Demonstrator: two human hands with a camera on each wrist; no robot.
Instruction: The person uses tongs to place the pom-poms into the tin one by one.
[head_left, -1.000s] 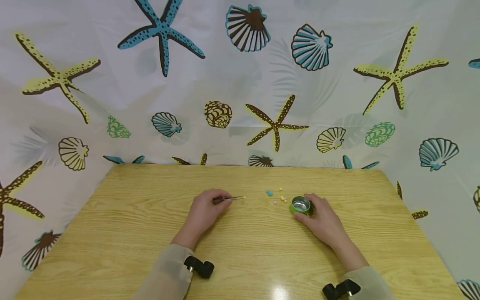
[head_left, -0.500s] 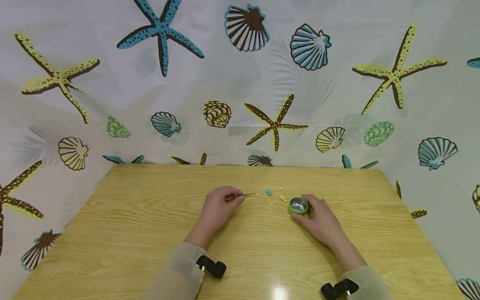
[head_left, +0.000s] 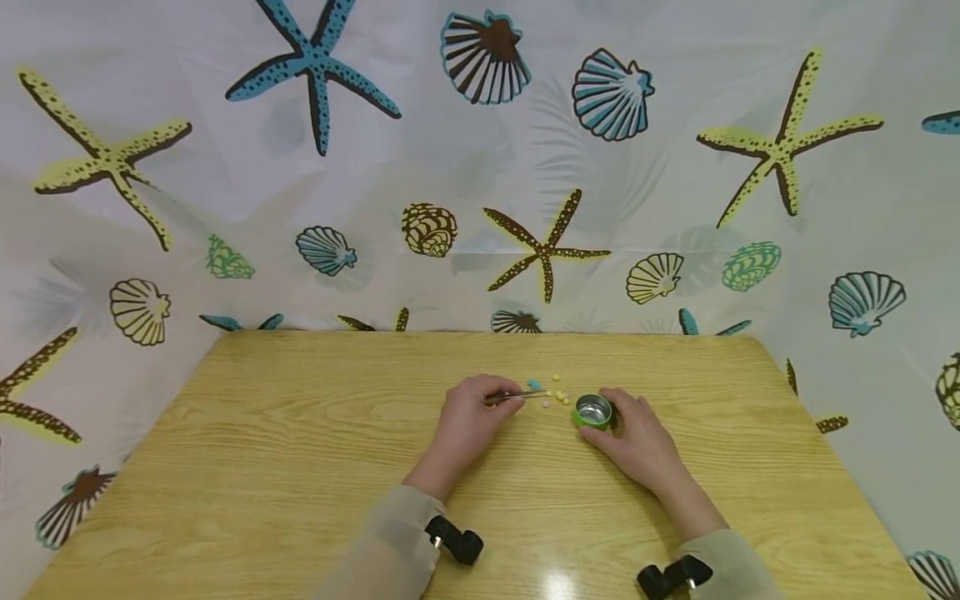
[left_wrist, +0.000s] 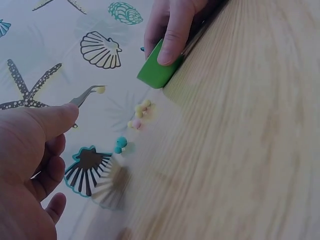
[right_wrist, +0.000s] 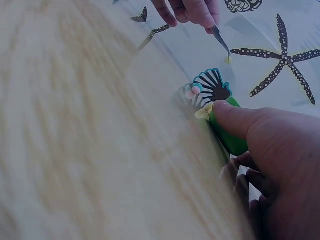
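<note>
My left hand (head_left: 476,421) pinches a pair of tweezers (left_wrist: 85,96) with bent tips. A small yellow bead (left_wrist: 101,90) sits at those tips, raised above the table in the left wrist view. My right hand (head_left: 637,442) grips a small cup (head_left: 592,411), green outside and silvery metal inside, upright on the table. In the right wrist view the thumb lies along the green wall (right_wrist: 232,132). Between the hands lie several loose beads: blue ones (left_wrist: 121,143), yellow ones (left_wrist: 142,108) and a pink one (head_left: 545,404). No bead can be made out inside the cup.
Both forearms, in beige sleeves, rest over a wood-grain table (head_left: 300,467). Behind it hangs a pale cloth (head_left: 465,167) printed with starfish and shells. A black camera mount (head_left: 455,540) is strapped to the left wrist, another (head_left: 675,577) to the right.
My left hand has moved rightward with the tweezers and yellow bead, coming close to the loose beads and the cup. My right hand and the cup have shifted slightly left.
</note>
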